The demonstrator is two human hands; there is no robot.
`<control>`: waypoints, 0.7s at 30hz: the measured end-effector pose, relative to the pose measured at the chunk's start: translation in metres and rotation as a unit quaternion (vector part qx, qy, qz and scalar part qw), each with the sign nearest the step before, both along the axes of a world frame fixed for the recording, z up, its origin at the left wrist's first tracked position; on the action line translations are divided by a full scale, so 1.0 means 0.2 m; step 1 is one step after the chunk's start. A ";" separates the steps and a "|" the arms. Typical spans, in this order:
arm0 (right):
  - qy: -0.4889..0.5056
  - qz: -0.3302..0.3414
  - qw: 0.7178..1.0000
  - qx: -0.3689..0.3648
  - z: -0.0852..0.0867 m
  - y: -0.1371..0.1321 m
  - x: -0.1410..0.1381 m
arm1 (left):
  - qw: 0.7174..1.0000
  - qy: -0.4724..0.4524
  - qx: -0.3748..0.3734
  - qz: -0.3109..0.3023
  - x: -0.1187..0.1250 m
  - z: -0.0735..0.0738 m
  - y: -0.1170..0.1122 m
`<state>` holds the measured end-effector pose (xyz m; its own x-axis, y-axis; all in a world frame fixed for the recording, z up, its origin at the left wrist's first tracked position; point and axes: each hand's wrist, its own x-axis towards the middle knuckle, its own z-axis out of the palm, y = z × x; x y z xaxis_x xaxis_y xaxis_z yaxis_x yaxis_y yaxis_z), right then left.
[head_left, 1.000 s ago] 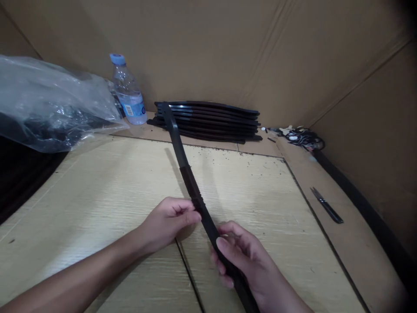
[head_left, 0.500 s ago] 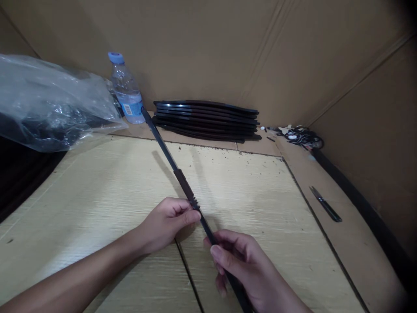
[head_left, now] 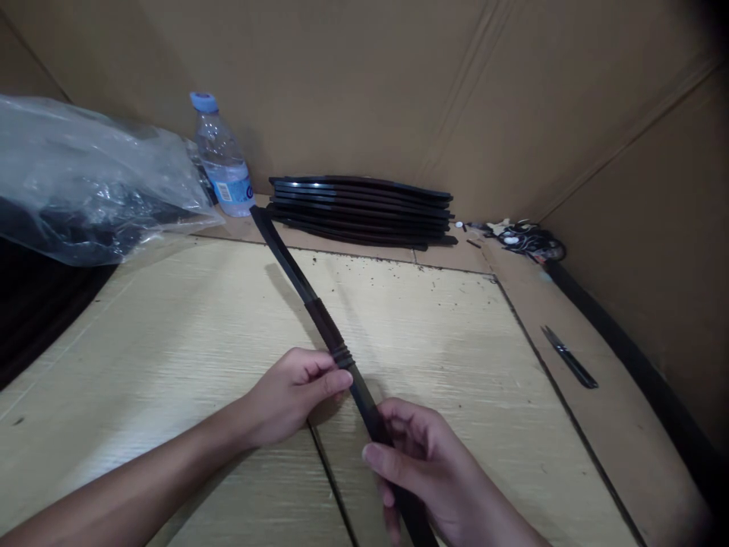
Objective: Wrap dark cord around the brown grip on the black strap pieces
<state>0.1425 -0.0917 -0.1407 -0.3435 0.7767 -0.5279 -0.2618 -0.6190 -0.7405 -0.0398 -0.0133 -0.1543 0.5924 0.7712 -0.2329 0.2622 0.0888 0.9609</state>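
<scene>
A long, narrow dark strip (head_left: 290, 270) with a ribbed section near its middle slants from the water bottle down to the bottom edge. Just below the ribs, my left hand (head_left: 307, 387) pinches it between thumb and fingers. Closer to me, my right hand (head_left: 424, 460) has its thumb and curled fingers around the strip's lower part. The strip's near end runs out of the picture. Against the cardboard at the back lies a stack of similar dark strips (head_left: 358, 209).
A water bottle (head_left: 225, 163) stands at the back left beside a clear plastic bag (head_left: 102, 182). Small thread snips (head_left: 569, 357) lie on the right ledge. A tangle of dark and white bits (head_left: 529, 241) sits in the back right corner. Cardboard walls (head_left: 353, 83) enclose the wooden tabletop (head_left: 456, 342).
The strip has turned about its length, so a broader face shows, and its far end sits slightly lower. My right thumb has shifted a little. My left hand has barely moved.
</scene>
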 end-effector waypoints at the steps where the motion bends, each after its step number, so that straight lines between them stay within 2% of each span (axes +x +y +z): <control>1: -0.004 0.002 1.000 0.002 0.00 0.00 0.00 | 1.000 0.004 0.004 -0.001 0.00 0.00 0.00; 8: -0.023 0.026 0.999 0.009 -0.01 0.00 0.01 | 1.000 0.008 0.007 -0.008 0.00 -0.01 -0.01; 21: -0.038 0.015 0.999 0.019 0.00 0.00 0.01 | 1.000 -0.007 0.008 -0.013 0.00 -0.01 -0.01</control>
<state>0.1441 -0.0912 -0.1414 -0.3259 0.7865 -0.5245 -0.1858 -0.5973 -0.7802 -0.0408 -0.0148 -0.1561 0.6147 0.7595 -0.2127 0.2514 0.0670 0.9656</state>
